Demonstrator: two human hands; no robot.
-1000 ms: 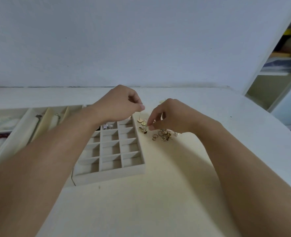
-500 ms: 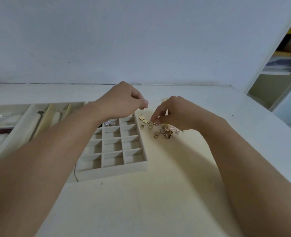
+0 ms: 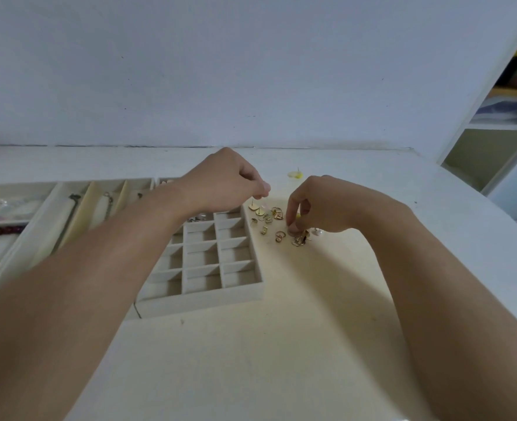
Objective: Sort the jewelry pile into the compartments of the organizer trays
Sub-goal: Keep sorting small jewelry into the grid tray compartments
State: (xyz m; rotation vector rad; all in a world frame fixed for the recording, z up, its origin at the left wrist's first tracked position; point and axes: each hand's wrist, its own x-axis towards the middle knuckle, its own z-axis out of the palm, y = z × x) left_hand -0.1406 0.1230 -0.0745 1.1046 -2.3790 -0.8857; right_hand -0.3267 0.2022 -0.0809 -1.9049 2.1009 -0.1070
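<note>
Sorting is partly done; small pieces remain.
My right hand pinches into the jewelry pile beneath it on the counter; my left hand is curled, contents unclear, above the mostly empty grid tray. Long tray leftward holds bracelets.

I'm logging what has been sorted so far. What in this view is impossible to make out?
- Grid tray, head view: far compartments hidden by the left hand.
- Left hand: fingertips pinched, anything held too small to see.
- Jewelry pile: pieces under the right hand covered.
- Long-slot tray: cut off at the left edge.
</note>
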